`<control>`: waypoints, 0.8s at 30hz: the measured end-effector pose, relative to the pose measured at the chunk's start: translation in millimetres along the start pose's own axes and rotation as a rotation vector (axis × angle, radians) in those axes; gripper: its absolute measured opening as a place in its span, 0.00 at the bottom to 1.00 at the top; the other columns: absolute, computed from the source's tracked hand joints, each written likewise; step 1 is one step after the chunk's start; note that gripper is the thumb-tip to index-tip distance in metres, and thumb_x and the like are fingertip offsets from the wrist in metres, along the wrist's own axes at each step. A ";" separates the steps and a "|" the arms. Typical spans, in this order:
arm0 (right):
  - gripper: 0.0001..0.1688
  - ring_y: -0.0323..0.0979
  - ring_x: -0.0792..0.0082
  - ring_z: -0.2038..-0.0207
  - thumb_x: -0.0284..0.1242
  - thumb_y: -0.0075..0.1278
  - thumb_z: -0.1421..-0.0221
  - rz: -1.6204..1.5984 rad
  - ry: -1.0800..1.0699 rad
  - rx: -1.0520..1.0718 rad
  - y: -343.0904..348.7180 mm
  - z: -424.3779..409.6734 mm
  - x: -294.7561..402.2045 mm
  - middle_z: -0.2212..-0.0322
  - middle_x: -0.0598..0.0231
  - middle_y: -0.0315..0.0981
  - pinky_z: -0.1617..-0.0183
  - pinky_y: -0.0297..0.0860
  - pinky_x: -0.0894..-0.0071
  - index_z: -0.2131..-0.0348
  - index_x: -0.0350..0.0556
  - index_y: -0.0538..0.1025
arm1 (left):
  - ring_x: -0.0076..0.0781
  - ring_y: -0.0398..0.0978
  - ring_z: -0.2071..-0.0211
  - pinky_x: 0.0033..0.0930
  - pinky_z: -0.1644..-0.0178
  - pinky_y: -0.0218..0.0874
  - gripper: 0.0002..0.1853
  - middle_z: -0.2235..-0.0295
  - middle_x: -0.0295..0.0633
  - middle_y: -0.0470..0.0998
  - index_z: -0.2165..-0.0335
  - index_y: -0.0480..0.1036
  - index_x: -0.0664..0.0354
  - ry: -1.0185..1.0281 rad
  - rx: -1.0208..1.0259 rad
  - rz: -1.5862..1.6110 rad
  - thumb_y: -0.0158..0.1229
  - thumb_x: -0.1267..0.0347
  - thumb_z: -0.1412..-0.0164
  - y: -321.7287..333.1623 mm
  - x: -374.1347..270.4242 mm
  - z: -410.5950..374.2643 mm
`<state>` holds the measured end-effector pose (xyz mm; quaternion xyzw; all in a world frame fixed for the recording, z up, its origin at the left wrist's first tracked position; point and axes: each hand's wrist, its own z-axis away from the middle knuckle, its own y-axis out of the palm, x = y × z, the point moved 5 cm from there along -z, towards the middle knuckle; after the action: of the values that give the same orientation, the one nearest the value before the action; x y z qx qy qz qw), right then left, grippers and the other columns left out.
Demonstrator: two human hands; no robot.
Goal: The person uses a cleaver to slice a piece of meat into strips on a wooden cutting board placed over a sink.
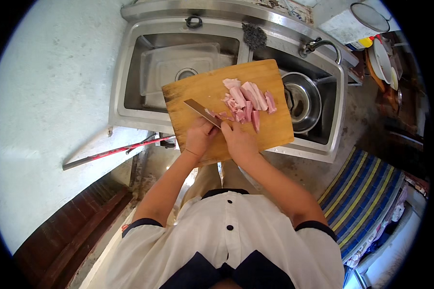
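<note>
A wooden cutting board [206,85] lies tilted across the double sink. Strips and small pieces of raw meat [253,95] are grouped on its right half, with thin scraps beside the blade. A knife [202,112] points to the upper left, its broad blade seen at a steep angle. My right hand [240,141] is closed at the blade's near end; the handle is hidden. Just left of it, my left hand [199,137] has its fingers bent close to the blade's near side. Whether those fingers hold anything cannot be seen.
The left basin holds a clear plastic tray [144,72]; a steel pot [313,104] stands in the right one. A scouring pad [254,36] and a faucet [323,45] are at the back rim. A red pole [130,146] leans left; a striped woven mat [361,197] lies right.
</note>
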<state>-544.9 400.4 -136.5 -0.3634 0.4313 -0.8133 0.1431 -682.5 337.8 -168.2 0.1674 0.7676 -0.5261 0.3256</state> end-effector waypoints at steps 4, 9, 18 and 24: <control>0.17 0.75 0.41 0.62 0.21 0.41 0.43 -0.060 0.012 -0.087 4.5 17.4 -28.8 0.62 0.44 0.70 0.62 0.71 0.44 0.53 0.45 0.66 | 0.45 0.77 0.61 0.41 0.55 0.69 0.14 0.62 0.43 0.80 0.63 0.79 0.58 0.074 0.040 -0.028 0.67 0.74 0.54 -10.0 -4.9 2.3; 0.18 0.74 0.40 0.60 0.21 0.41 0.44 -0.059 -0.001 -0.093 -7.9 28.8 -17.7 0.61 0.43 0.71 0.59 0.70 0.43 0.52 0.44 0.66 | 0.45 0.76 0.60 0.41 0.56 0.70 0.13 0.60 0.43 0.78 0.64 0.79 0.58 0.074 0.066 0.027 0.65 0.75 0.52 -11.1 -1.7 4.0; 0.18 0.74 0.41 0.59 0.23 0.39 0.42 0.034 0.094 0.134 -7.2 11.9 8.4 0.58 0.43 0.70 0.59 0.71 0.43 0.51 0.46 0.65 | 0.44 0.77 0.67 0.41 0.64 0.71 0.11 0.65 0.43 0.78 0.66 0.78 0.57 -0.058 0.096 0.024 0.65 0.75 0.53 0.1 6.7 9.4; 0.18 0.72 0.38 0.63 0.21 0.39 0.42 -0.179 0.047 -0.196 0.1 10.9 -25.4 0.61 0.44 0.70 0.62 0.70 0.45 0.52 0.44 0.65 | 0.42 0.77 0.63 0.39 0.60 0.71 0.11 0.63 0.41 0.79 0.68 0.78 0.56 -0.205 0.007 0.236 0.65 0.76 0.54 -4.4 2.8 6.5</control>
<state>-519.5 407.7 -144.5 -0.3938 0.4776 -0.7850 0.0236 -685.1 329.8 -168.6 0.2031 0.7034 -0.5012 0.4612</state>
